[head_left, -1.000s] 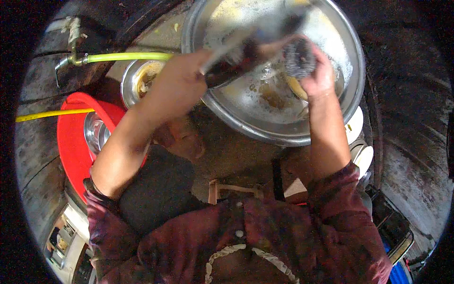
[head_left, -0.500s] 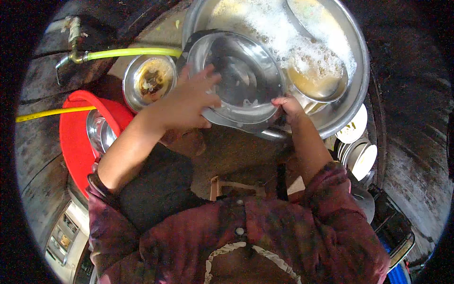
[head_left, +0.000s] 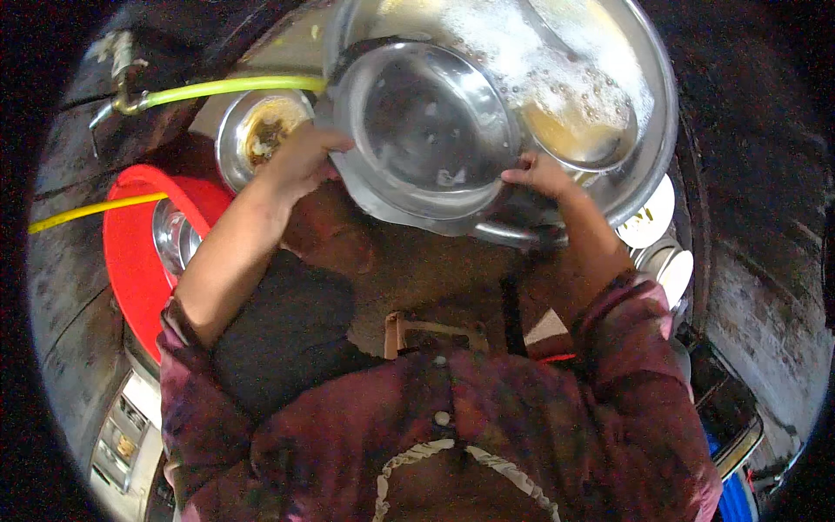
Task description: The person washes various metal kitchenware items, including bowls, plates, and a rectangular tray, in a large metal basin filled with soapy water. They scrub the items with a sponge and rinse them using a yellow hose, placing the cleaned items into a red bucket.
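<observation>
A wide, shiny grey basin [head_left: 422, 130] with a broad rim is tilted over the near left edge of a large metal tub [head_left: 663, 65]. My left hand [head_left: 304, 161] grips the basin's left rim, thumb on top and the other fingers partly hidden. On the right rim my right hand [head_left: 544, 177] is closed, thumb toward the basin's inside. A few bits of foam cling to the basin's wall. White suds [head_left: 557, 65] float on the cloudy water in the tub, where a round metal bowl [head_left: 628, 148] lies partly under the surface.
Left of the basin stands a metal bowl [head_left: 228, 143] with brownish scraps. A red tub [head_left: 130, 261] holds metal bowls [head_left: 174, 235]; a yellow hose [head_left: 96, 212] runs into it. A green hose [head_left: 226, 87] leads from a tap [head_left: 126, 100]. White dishes [head_left: 674, 277] lie at right.
My left hand, open and blurred over the basin before, has moved left and closed on its rim. The basin has shifted slightly left and away from me. My right hand keeps its grip.
</observation>
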The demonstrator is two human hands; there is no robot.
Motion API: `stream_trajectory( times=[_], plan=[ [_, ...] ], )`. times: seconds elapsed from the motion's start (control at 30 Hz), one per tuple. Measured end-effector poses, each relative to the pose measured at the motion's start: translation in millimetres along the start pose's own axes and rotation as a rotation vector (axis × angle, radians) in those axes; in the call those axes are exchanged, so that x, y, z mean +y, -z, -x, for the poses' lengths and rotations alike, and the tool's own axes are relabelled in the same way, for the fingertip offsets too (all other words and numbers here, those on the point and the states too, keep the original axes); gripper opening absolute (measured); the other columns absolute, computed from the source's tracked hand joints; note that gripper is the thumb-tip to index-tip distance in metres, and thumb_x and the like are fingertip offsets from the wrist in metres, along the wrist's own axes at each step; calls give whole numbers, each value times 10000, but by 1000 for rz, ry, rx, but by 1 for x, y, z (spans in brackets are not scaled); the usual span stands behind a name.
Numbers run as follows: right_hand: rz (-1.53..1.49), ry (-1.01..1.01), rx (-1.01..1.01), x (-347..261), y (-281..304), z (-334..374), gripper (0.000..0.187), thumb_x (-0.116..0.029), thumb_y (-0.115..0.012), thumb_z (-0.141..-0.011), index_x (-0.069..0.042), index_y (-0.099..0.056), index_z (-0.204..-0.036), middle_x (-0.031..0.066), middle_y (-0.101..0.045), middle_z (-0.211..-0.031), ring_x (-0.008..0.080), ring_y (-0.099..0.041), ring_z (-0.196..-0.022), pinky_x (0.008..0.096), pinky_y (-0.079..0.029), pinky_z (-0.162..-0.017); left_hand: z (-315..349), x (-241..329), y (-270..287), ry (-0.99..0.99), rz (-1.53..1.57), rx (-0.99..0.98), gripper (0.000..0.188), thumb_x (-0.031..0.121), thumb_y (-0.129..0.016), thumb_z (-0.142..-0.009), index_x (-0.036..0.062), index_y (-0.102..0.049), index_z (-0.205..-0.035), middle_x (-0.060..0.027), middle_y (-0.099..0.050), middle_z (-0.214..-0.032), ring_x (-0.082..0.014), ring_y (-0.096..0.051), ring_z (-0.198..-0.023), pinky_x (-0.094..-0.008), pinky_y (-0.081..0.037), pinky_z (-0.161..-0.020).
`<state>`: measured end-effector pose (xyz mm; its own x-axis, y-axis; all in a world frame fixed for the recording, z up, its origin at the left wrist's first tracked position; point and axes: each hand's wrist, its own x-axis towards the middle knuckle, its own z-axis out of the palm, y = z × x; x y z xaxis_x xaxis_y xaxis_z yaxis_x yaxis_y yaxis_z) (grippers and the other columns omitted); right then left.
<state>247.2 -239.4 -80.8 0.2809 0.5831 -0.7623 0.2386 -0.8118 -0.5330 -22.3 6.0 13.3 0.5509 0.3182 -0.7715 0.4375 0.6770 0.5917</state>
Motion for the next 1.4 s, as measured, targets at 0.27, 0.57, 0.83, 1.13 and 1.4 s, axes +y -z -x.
stream_trajectory(
  times=[0.27, 0.57, 0.83, 1.13, 1.4],
  plan=[
    [544, 579, -413, -88, 23, 83, 338, -243, -682, -637, -41, -504, -841, 104, -527, -835, 245, -530, -793, 356, -425, -682, 14, 50, 29, -260, -223, 295, 143, 35, -523, -671, -10, -529, -807, -60, -517, -561, -107, -392, -328, -219, -292, -290],
    [678, 817, -454, -39, -137, 109, 299, -216, -576, -743, -68, -519, -997, 123, -521, -1047, 292, -570, -827, 390, -471, -676, 29, 55, 18, -467, -248, 338, 442, 2, -534, -662, 43, -452, -1095, -20, -555, -728, -65, -464, -432, -162, -310, -303],
    [762, -152, 293, 32, -23, -15, 310, -219, -489, -786, -66, -505, -1055, 182, -578, -949, 304, -577, -862, 387, -461, -742, 29, 45, 27, -495, -203, 306, 453, 8, -551, -655, 72, -460, -1093, -14, -567, -748, -75, -488, -476, -171, -350, -336],
    [644, 9, -247, 47, -21, -44, 339, -179, -575, -689, -63, -553, -1007, 179, -598, -926, 280, -563, -929, 384, -430, -797, 21, 32, 32, -429, -123, 226, 494, -30, -552, -650, 61, -439, -1122, -31, -575, -851, -125, -566, -651, -216, -444, -480],
    [465, 524, 144, 64, -24, -59, 670, -154, -661, -671, -46, -345, -1252, 180, -449, -1189, 295, -453, -1074, 337, -369, -901, 31, 43, 10, -288, -223, 254, 503, 83, -572, -635, 70, -443, -1121, -50, -564, -916, -156, -534, -850, -261, -453, -570]
  ],
)
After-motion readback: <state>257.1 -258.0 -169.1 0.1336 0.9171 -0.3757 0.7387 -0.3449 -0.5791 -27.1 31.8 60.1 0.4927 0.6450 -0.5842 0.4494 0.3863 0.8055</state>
